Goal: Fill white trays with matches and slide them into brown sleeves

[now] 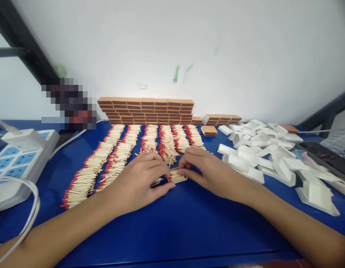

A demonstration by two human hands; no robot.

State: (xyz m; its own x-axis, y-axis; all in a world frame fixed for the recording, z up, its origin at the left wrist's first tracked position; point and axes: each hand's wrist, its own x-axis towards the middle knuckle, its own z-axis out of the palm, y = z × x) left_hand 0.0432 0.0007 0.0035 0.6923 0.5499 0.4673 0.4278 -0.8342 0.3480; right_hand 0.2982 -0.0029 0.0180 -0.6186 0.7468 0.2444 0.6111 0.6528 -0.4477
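Note:
A small white matchbox tray [186,179] lies on the blue table between my hands, filled with red-tipped matches [176,175]. My left hand [146,176] is closed at the tray's left end, thumb in front and fingers curled behind. At the right end, my right hand [203,169] has its thumb and bent fingers closed on the tray. One match [170,160] stands up at an angle just behind it. Several long rows of matches [116,158] run behind and to the left of my hands, and my left hand partly covers some of them.
Stacked brown matchboxes [147,111] form a wall at the back. A single matchbox [209,130] lies in front of a shorter stack [222,119]. Empty white trays [259,149] are heaped at right, near a black phone [326,156]. A power strip [18,163] with white cables sits at left.

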